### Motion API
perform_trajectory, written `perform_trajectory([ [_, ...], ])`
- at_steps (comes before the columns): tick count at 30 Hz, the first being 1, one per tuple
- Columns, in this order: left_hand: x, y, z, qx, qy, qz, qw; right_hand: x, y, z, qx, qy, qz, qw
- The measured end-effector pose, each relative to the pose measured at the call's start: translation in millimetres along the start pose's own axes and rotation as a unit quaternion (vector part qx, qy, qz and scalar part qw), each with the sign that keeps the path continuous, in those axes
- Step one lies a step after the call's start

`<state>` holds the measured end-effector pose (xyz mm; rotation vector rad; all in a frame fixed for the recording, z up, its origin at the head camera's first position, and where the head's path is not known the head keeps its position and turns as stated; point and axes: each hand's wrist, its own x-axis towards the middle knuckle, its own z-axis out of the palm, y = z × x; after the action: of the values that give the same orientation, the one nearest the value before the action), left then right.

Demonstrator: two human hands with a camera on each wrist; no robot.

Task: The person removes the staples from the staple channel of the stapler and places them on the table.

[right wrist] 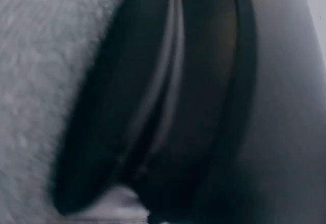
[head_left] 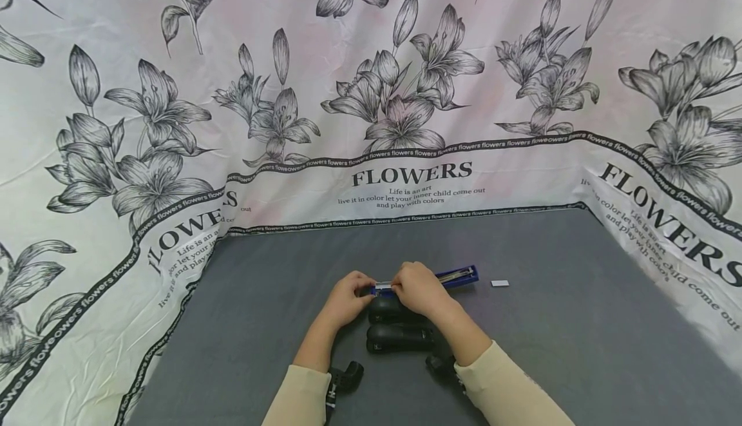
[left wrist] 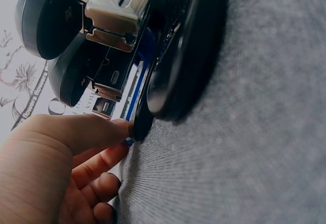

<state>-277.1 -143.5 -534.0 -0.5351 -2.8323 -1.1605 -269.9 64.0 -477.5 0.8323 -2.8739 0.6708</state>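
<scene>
Blue stapler lies on the grey desk, far side of two black staplers, its long channel exposed toward the right end. The person's left hand pinches its left end between thumb and fingers. The right hand bends over its middle, fingertips hidden, so whether that grip is clenched on anything cannot be told. A small white piece rests just beyond the stapler's right end.

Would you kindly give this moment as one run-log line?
left hand: pinches blue stapler, left end; right hand: over its middle; black staplers: two, nearer person; white piece: on table, right
</scene>
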Motion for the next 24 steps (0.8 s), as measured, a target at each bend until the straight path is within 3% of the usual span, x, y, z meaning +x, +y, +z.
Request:
perform_trajectory([
  [11, -0.1, 0.4, -1.4, -0.001, -0.002, -0.001, 1.0000, 3.7, 1.0, 3.6, 0.087, 0.034, 0.084, 0.9921],
  [17, 0.4, 0.2, -1.7, 0.000, -0.004, 0.002, 1.0000, 5.7, -0.1, 8.2, 0.132, 0.055, 0.088, 0.9859],
  [24, -0.2, -0.8, -1.4, 0.000, -0.008, -0.001, 1.0000, 6.2, 0.8, 10.1, 0.118, 0.047, 0.058, 0.9902],
])
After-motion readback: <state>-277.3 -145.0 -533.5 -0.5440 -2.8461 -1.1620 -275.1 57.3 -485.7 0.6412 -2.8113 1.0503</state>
